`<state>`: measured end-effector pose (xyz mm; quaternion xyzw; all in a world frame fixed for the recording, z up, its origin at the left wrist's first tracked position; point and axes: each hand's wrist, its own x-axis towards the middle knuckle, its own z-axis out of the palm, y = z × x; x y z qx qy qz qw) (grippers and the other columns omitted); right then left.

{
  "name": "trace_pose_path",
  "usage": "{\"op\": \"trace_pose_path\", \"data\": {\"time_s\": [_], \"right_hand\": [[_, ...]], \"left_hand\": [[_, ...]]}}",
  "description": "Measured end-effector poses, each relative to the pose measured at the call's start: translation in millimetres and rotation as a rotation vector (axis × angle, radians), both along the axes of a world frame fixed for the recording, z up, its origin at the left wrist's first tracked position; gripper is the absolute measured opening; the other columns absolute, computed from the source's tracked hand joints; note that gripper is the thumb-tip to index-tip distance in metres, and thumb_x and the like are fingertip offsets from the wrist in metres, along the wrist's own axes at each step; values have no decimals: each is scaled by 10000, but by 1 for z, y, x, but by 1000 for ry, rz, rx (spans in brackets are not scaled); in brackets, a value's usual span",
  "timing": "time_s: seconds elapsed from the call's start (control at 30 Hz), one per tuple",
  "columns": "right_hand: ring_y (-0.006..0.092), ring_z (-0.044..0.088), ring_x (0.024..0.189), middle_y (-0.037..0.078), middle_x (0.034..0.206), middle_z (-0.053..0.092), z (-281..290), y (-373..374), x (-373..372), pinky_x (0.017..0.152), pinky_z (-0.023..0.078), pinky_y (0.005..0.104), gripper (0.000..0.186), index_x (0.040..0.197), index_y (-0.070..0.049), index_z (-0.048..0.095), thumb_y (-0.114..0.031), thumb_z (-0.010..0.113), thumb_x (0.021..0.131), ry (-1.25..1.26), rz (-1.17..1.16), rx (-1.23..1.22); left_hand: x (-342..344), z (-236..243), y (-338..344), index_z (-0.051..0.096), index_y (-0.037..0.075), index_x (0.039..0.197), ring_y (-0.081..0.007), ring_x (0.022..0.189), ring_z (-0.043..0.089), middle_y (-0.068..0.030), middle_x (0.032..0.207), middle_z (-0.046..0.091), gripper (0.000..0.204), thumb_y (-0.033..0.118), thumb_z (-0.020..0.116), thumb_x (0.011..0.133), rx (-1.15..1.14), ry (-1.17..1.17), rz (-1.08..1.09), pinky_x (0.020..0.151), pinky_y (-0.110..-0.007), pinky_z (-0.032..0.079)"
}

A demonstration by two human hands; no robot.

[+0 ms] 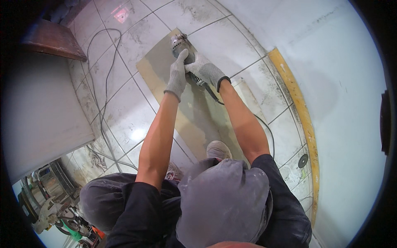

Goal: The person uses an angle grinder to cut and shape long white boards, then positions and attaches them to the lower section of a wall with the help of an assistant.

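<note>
Both my hands, in grey-white knit gloves, are closed around an angle grinder [178,44] out in front of me. My left hand [178,74] grips it from the left side, thumb pointing up along the body. From the right, my right hand [204,68] wraps over the body. The grinder's metal head points away from me, above the far end of a long grey-and-tan board [154,71] lying on the floor. I cannot tell whether its disc touches the board. A dark power cord [213,96] trails from its rear, passing under my right forearm.
White floor tiles [128,99] with dirty smudges surround the board. A yellow strip [291,87] runs along the pale wall at right, near a black disc [303,160]. Loose grey cable [108,78], a white panel [41,111], a brown wooden piece [56,40] and cluttered tools [62,215] are at left.
</note>
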<state>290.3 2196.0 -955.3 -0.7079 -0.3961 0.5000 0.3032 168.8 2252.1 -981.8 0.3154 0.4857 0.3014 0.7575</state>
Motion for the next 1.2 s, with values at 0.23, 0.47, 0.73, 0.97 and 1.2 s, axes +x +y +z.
{"op": "trace_pose_path", "data": {"time_s": [0.23, 0.47, 0.73, 0.97, 1.2], "right_hand": [[336, 710, 1087, 265, 1171, 706, 10, -20, -7, 937, 556, 407, 757, 1288, 91, 583, -377, 799, 733, -51, 11, 73], [326, 709, 1075, 243, 1146, 708, 7, -27, -9, 932, 558, 403, 756, 1288, 97, 571, -370, 800, 739, 38, -16, 48], [235, 681, 922, 164, 1016, 713, 11, -14, -10, 841, 551, 351, 685, 1254, 108, 598, -360, 797, 795, 77, -29, 150], [230, 680, 904, 156, 1006, 711, 0, -19, -5, 822, 552, 347, 655, 1244, 94, 607, -357, 790, 806, 59, -43, 161], [336, 708, 1092, 274, 1172, 703, 0, -35, -1, 943, 557, 396, 772, 1299, 111, 568, -382, 779, 743, 21, 1, 121]], "left_hand": [[-7, 4, -20, 727, 6, 1140, -183, 820, 672, -68, 953, 716, 551, 506, 746, 909, 13, -28, 34, 753, -340, 546], [-8, 4, -29, 731, -4, 1125, -192, 823, 676, -79, 965, 720, 542, 491, 755, 905, -3, 28, 60, 759, -338, 546], [-5, 2, -6, 715, -7, 1162, -192, 816, 677, -82, 953, 721, 559, 488, 753, 905, -2, 7, 45, 741, -344, 555], [-1, -5, -12, 731, 5, 1129, -197, 800, 676, -83, 939, 721, 543, 497, 753, 900, 2, 26, 20, 723, -355, 547], [-2, -2, -33, 738, -2, 1095, -191, 784, 658, -73, 902, 705, 563, 524, 747, 894, 19, 28, 5, 712, -351, 528]]}}
